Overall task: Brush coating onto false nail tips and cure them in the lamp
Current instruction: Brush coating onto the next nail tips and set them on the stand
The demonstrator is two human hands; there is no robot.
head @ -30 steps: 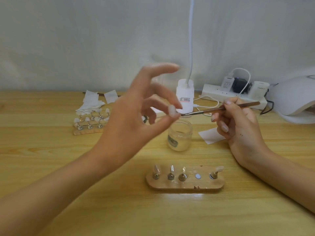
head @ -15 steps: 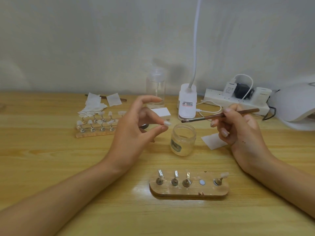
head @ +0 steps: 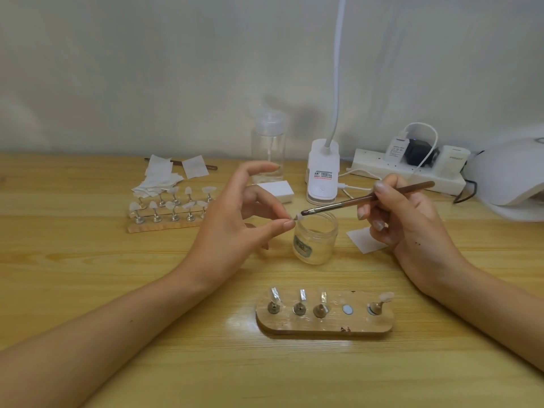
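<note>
My left hand (head: pixel 241 219) pinches a small white nail tip (head: pixel 298 217) between thumb and finger, just above the rim of an open clear jar (head: pixel 314 241). My right hand (head: pixel 403 219) grips a brown brush (head: pixel 365 199) like a pen, and its bristle end touches the nail tip. In front of me lies a wooden stand (head: pixel 323 322) with several metal holders; the rightmost one carries a nail tip (head: pixel 385 297). The white curing lamp (head: pixel 512 178) sits at the right edge.
A second wooden stand (head: pixel 164 223) with several nail tips is at the back left, behind it a pile of white wipes (head: pixel 159 179). A clear pump bottle (head: pixel 268 148), a clip lamp base (head: pixel 322 172), a power strip (head: pixel 409 172) and a white wipe (head: pixel 363 240) are behind the jar.
My left hand has come down from in front of the camera to just over the jar, still pinching the nail tip. The brush tip has moved down to meet it.
</note>
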